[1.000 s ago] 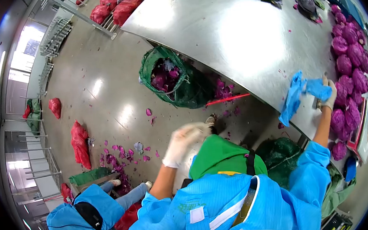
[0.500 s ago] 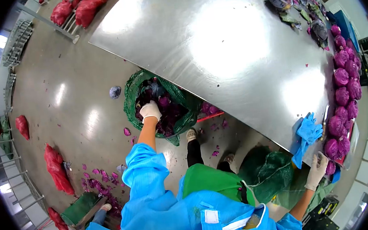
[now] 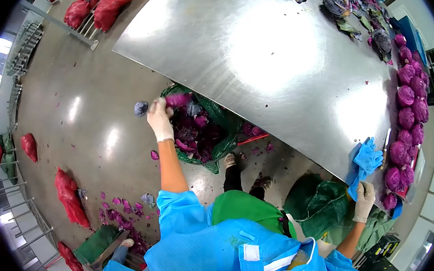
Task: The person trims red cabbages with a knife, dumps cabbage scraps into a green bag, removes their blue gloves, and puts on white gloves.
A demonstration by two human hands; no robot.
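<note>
Head view. Left hand [image 3: 160, 121], white-gloved, is over the rim of the green mesh sack [image 3: 215, 119]; fingers bent. A purple cabbage leaf [image 3: 179, 100], blurred, lies at its fingertips; cannot tell whether it is gripped or released. More purple leaves [image 3: 196, 132] fill the sack, which stands on the floor [image 3: 94, 146] beside the metal bench [image 3: 194, 49]. A dark cabbage head [image 3: 141, 108] lies on the floor, left of the sack.

Right hand [image 3: 364, 201], also white-gloved, is at the near bench edge, fingers partly curled; cannot tell whether it grasps anything. Blue gloves [image 3: 367, 158] lie just beyond it. Peeled red cabbages [image 3: 405, 96] line the bench's right side; untrimmed heads [image 3: 337, 3] sit at the far end.
</note>
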